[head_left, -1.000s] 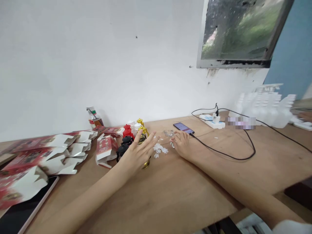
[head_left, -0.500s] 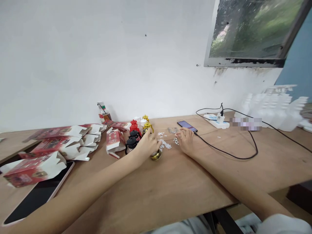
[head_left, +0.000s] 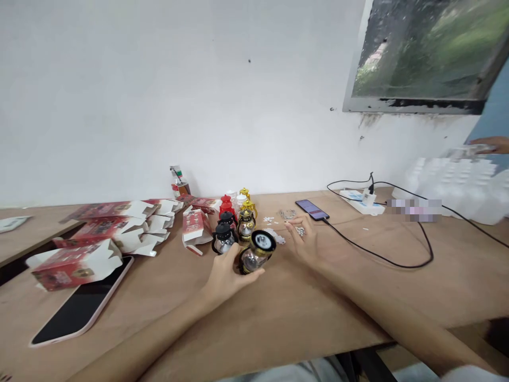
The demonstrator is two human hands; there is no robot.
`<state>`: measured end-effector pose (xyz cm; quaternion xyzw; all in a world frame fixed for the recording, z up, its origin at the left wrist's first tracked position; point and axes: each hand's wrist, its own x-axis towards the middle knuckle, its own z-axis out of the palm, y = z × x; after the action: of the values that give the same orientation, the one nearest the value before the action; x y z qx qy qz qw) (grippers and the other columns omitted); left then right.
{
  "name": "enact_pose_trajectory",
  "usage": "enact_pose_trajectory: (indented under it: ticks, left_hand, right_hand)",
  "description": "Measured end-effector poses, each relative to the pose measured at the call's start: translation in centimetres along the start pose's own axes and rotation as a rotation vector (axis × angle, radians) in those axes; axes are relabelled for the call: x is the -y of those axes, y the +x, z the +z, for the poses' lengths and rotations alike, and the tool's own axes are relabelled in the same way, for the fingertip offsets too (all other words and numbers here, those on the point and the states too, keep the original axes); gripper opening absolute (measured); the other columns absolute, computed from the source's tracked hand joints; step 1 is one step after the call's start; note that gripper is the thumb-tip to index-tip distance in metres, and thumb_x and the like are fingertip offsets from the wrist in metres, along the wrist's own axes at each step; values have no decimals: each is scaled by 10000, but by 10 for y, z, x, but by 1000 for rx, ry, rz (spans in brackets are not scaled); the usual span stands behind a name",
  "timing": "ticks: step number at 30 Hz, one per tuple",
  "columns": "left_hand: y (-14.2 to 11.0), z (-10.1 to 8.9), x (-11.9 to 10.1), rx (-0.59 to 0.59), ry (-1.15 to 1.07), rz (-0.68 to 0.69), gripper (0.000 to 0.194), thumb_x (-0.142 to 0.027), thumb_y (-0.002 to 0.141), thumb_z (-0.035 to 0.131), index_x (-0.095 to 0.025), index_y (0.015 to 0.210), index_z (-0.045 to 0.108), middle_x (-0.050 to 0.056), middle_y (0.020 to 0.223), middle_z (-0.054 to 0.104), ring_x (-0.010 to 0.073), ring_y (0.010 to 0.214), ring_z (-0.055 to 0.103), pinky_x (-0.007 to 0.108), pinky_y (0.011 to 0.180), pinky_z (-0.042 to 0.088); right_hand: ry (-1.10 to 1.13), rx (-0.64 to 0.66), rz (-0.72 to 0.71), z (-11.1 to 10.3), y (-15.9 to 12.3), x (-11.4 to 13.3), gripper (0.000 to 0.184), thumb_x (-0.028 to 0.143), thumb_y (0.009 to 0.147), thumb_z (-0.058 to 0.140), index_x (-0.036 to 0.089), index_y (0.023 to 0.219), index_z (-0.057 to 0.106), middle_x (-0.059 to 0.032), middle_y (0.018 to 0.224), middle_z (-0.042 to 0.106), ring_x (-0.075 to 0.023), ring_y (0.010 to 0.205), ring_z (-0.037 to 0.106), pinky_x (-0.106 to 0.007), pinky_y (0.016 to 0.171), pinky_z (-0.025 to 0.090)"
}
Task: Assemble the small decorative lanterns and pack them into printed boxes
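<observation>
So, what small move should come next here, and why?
Probably bring the right hand over to the held lantern: the left hand has it tilted, its round base turned up into view, and the right hand is beside the small pieces. Whether its fingers pinch anything is too small to tell.

From where I stand, this looks like a simple little workshop. A long wooden worktop (head_left: 326,313) runs along a bare white wall (head_left: 159,106) with pockmarks, under a window (head_left: 425,53) with dark, flaking patches along its sill. Small lanterns (head_left: 225,241) in several colours stand clustered near loose white bits (head_left: 276,236); opened red boxes (head_left: 75,265) lie heaped, and white bottles (head_left: 461,183) crowd the right end.
</observation>
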<state>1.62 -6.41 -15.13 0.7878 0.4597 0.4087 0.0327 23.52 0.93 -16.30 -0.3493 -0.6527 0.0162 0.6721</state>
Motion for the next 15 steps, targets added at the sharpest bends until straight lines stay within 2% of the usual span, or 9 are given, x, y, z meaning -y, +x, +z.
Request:
enact_pose_trajectory:
  ticks: [4,8,10,12,15]
  left_hand:
    - [-8,10,1,-34,-195,-68,406,-367,671,725,-202,918,450,17,875,653,159,749,644,252,641,510]
    - [-9,14,-3,-36,-334,-99,526,-274,672,701,-197,1086,386,60,1022,616,178,880,649,283,712,534]
    - [-8,12,-5,4,-296,-39,527,-188,669,666,-197,1135,418,67,1046,598,189,938,626,310,779,525]
    - [-6,10,-5,26,-228,22,473,-125,648,640,-193,1092,490,63,1018,592,197,942,601,327,814,508]
    - [-5,8,-6,23,-195,43,390,-135,638,654,-180,1006,533,57,966,593,204,904,583,325,787,498]
  right_hand:
    - [281,43,14,2,-7,40,82,259,853,608,216,791,576,-21,855,594,-158,857,590,-315,765,480]
    - [279,174,-90,-3,-12,69,49,180,826,637,228,817,635,-17,872,625,-145,848,615,-308,781,498]
    - [241,239,-146,-6,-13,74,91,155,831,624,237,853,656,-20,888,635,-144,855,622,-305,789,509]
    - [224,311,-211,-9,-14,75,134,138,848,593,238,901,663,-31,917,641,-143,868,628,-301,792,521]
    - [187,431,-274,-11,-15,73,194,118,870,549,235,981,655,-53,988,647,-144,913,631,-301,818,527]
